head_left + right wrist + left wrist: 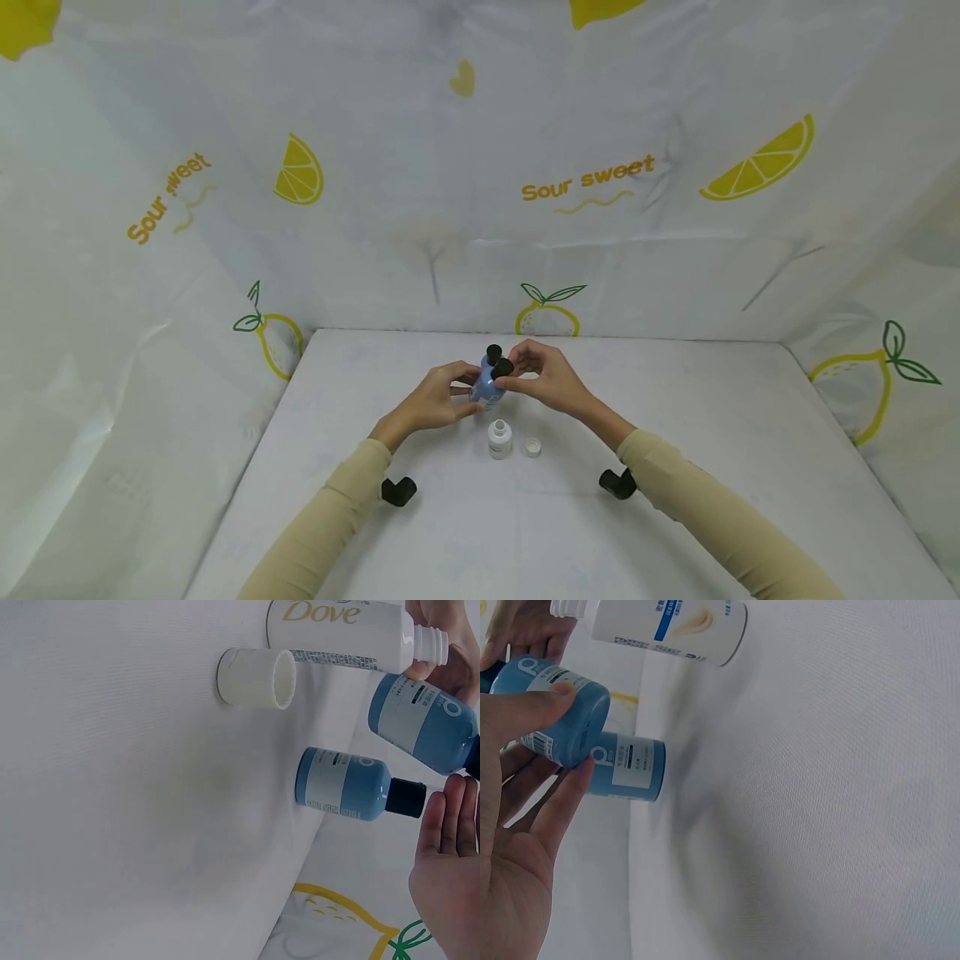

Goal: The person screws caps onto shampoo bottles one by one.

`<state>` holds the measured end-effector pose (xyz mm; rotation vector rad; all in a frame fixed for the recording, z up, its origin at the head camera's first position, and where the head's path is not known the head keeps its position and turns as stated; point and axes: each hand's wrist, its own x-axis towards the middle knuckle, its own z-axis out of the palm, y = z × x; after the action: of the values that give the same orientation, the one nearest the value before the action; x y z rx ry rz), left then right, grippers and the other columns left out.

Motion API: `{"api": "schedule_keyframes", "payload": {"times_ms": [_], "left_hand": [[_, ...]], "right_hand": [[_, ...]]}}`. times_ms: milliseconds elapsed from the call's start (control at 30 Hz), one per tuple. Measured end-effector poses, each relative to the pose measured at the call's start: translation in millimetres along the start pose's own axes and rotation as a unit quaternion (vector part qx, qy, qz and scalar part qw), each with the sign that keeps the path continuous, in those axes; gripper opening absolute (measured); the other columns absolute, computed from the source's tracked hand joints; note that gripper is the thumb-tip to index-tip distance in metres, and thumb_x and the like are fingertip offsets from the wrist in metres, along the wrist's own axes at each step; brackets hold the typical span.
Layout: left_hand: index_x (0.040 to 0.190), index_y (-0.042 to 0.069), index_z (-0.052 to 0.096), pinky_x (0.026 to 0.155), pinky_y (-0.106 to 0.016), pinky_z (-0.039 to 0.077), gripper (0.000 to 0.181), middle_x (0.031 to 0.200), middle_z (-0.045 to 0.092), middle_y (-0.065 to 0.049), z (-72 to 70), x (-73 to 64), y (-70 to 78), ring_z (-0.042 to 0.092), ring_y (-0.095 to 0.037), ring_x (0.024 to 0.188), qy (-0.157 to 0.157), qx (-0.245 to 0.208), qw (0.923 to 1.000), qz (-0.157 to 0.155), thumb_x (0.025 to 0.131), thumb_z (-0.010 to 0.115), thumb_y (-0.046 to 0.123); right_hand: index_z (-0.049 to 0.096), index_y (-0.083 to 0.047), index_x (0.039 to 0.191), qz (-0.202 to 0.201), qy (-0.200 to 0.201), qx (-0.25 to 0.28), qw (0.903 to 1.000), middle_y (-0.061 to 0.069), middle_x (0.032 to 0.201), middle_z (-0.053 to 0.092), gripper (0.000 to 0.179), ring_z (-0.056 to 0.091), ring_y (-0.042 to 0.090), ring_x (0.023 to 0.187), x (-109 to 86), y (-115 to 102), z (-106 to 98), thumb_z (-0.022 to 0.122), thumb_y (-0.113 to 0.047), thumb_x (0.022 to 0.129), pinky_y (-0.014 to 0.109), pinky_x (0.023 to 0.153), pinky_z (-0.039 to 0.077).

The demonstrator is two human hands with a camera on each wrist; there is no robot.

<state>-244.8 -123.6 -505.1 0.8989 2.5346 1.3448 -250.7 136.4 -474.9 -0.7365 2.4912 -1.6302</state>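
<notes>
My left hand [435, 398] grips a blue bottle [585, 712] with a white label around its body, tilted and raised off the table. At its top, my right hand [553, 383] pinches the black cap [502, 368] with thumb and finger; its other fingers [450, 817] extend past the cap. A matching blue bottle [345, 785] with a black cap stands upright on the table just behind. Nearer to me stands a white Dove bottle [499, 442], its threaded neck [431, 646] uncovered. A white cap [256, 678] sits to the right of it.
The white-covered table [517, 542] carries these things near its middle. Behind it hangs a white sheet [375, 208] with lemon prints. A black fitting [400, 492] shows beside the left sleeve, and another black fitting [617, 483] beside the right sleeve.
</notes>
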Motion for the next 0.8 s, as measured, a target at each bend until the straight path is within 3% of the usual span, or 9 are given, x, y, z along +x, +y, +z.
{"api": "schedule_keyframes", "payload": {"times_ms": [133,300,400,567,700,800], "left_hand": [[0.14,-0.004,0.063,0.107,-0.038,0.065,0.052,0.139,0.069,-0.021,-0.7,-0.7,-0.4,0.072,-0.037,0.127,0.001,-0.001,1.0,0.0,0.093,0.085,0.005],[0.139,-0.003,0.064,0.107,-0.036,0.064,0.052,0.138,0.069,-0.019,-2.3,-1.7,-0.7,0.072,-0.036,0.128,0.003,0.002,1.0,-0.003,0.092,0.085,0.005],[0.139,-0.002,0.064,0.107,-0.035,0.065,0.052,0.139,0.069,-0.02,-2.1,-2.2,-1.7,0.072,-0.036,0.127,0.001,-0.002,1.0,-0.002,0.092,0.085,0.005],[0.139,-0.002,0.064,0.106,-0.034,0.065,0.051,0.139,0.069,-0.02,-0.6,-1.9,-4.6,0.072,-0.035,0.127,-0.004,-0.004,1.0,0.001,0.092,0.085,0.005],[0.139,-0.002,0.064,0.106,-0.034,0.065,0.052,0.139,0.069,-0.019,-0.3,-1.9,-5.3,0.072,-0.035,0.126,-0.004,-0.001,1.0,0.002,0.092,0.086,0.004],[0.14,-0.002,0.064,0.106,-0.035,0.065,0.053,0.14,0.069,-0.019,-0.4,-1.7,-5.1,0.072,-0.035,0.127,-0.004,-0.002,1.0,0.003,0.092,0.085,0.004]], "right_hand": [[0.069,-0.002,0.123,-0.007,-0.019,0.004,0.9998,0.016,0.12,0.074,0.038,0.073,0.03,0.111,-0.5,-0.1,-2.7,0.088,-0.011,0.091,0.036,0.105,0.064],[0.064,0.003,0.142,-0.065,-0.071,0.026,0.995,0.023,0.142,0.069,0.049,0.067,0.042,0.133,2.5,-0.9,-9.5,0.077,0.006,0.095,0.045,0.121,0.055],[0.064,0.003,0.144,-0.09,-0.1,0.036,0.9902,0.024,0.145,0.068,0.05,0.064,0.042,0.139,4.7,-2.1,-11.9,0.068,0.014,0.095,0.043,0.124,0.053],[0.069,0.0,0.139,-0.087,-0.119,0.037,0.9884,0.021,0.142,0.071,0.044,0.065,0.04,0.14,6.5,-4.9,-11.9,0.067,0.012,0.097,0.042,0.124,0.053],[0.071,0.0,0.137,-0.08,-0.106,0.026,0.9908,0.02,0.14,0.073,0.041,0.068,0.038,0.135,6.4,-3.9,-10.9,0.073,0.008,0.097,0.043,0.122,0.054],[0.071,0.0,0.135,-0.075,-0.094,0.015,0.9927,0.019,0.137,0.074,0.039,0.071,0.033,0.127,6.1,-2.6,-10.0,0.077,0.004,0.096,0.035,0.119,0.057]]}}
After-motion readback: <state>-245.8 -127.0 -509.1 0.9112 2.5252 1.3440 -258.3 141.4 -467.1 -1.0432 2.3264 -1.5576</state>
